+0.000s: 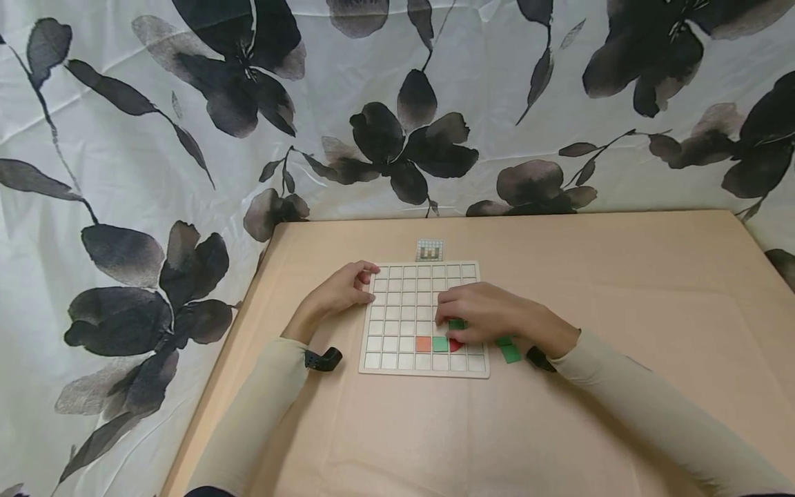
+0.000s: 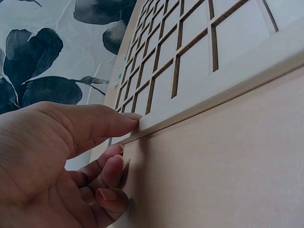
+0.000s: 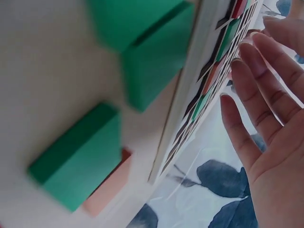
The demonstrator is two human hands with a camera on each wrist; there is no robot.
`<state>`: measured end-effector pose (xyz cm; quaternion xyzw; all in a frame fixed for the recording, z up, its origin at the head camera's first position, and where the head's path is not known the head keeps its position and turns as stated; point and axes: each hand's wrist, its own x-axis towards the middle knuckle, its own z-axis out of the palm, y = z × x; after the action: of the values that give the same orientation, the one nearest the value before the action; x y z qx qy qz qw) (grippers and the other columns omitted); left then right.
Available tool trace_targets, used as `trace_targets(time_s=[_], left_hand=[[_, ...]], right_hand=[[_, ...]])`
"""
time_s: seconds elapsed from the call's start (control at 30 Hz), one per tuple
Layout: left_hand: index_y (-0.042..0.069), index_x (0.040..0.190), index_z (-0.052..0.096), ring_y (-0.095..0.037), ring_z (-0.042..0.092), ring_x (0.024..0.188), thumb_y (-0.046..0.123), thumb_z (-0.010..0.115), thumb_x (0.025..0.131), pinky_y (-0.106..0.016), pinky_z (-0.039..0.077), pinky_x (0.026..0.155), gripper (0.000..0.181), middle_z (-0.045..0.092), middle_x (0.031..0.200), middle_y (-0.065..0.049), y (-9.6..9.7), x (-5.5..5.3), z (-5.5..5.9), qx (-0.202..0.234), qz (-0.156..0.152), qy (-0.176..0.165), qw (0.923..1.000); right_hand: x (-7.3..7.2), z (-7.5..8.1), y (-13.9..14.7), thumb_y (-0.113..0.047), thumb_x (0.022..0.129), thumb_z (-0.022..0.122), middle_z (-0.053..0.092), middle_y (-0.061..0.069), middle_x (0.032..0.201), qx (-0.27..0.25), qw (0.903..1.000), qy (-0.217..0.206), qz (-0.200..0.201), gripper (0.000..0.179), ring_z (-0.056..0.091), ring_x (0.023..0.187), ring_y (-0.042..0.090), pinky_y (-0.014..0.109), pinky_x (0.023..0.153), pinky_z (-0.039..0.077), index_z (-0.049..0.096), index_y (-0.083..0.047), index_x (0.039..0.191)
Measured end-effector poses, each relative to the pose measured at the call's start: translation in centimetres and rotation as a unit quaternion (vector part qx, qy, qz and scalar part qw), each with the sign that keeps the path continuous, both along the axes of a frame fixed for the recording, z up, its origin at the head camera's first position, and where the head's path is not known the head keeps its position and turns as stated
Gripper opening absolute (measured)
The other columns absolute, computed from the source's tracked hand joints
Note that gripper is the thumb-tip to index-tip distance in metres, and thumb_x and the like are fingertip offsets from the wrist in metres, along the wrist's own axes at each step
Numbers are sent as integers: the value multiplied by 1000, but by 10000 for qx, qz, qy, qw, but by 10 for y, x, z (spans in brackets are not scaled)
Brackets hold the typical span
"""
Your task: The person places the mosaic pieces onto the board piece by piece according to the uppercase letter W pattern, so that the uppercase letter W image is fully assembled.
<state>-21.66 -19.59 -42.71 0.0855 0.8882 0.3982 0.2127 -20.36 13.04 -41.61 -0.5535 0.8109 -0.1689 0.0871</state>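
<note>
A cream grid board [image 1: 393,324] with square recesses lies on the table. Along its left edge rests my left hand [image 1: 340,290]; the left wrist view shows the thumb [image 2: 124,121] against the rim with the other fingers bent beside it. Over the board's right half is my right hand [image 1: 487,310], its fingers [image 3: 259,107] mostly straight in the right wrist view. Under that hand a dark green tile [image 1: 457,324] and a red tile [image 1: 455,344] show partly. Left of the red one sit a light green tile [image 1: 439,344] and an orange tile [image 1: 423,344].
Loose green tiles [image 1: 511,353] lie right of the board, by my right wrist. An orange piece [image 3: 111,183] is near a green one there. A small patterned card [image 1: 430,250] sits beyond the board's far edge. A floral cloth [image 1: 373,83] hangs behind the wooden table [image 1: 397,428].
</note>
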Motion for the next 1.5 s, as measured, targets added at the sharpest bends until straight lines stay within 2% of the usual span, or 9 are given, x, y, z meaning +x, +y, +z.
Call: trace_targets(time_s=[0.27,0.53,0.87,1.1,1.37,1.5], left_hand=[[2,137,53,-21,45,88,0,74,88,-32,40,76,53,48,105,-11,-1,2,0,-44,-58,65,10000],[2,138,54,-22,45,88,0,74,89,-33,40,77,53,48,104,-12,-2,3,1,-33,-85,97,9999],[2,138,53,-21,44,89,0,74,89,-31,39,77,53,47,105,-11,-2,4,0,-23,-83,83,9999],[1,137,53,-21,45,87,0,73,89,-31,39,76,52,47,104,-11,-3,5,1,7,-79,58,10000],[1,137,53,-22,45,88,0,73,89,-32,40,76,52,47,104,-12,-4,4,0,20,-90,61,9999],[1,138,53,-22,45,88,0,74,89,-32,40,77,53,47,105,-13,-4,4,-1,72,-77,41,9999]], right_hand=[[-3,-2,22,-26,89,72,61,-8,98,-80,9996,194,-207,13,52,86,8,28,73,49,73,-22,101],[-3,-3,47,-24,88,73,63,-8,105,33,9981,117,-605,15,55,96,10,32,81,51,73,-21,103],[4,-3,72,-24,86,77,60,-12,101,303,9951,-7,-937,18,46,87,6,26,71,41,73,-26,103],[10,-5,83,-25,85,79,58,-13,94,279,9953,-58,-928,18,45,85,5,24,69,42,73,-25,102],[15,-2,89,-25,85,78,62,-15,98,325,9959,-178,-829,19,47,88,4,25,73,45,74,-26,104],[13,-1,91,-23,85,77,62,-17,99,255,9973,-214,-648,22,46,88,4,25,74,44,75,-27,107]])
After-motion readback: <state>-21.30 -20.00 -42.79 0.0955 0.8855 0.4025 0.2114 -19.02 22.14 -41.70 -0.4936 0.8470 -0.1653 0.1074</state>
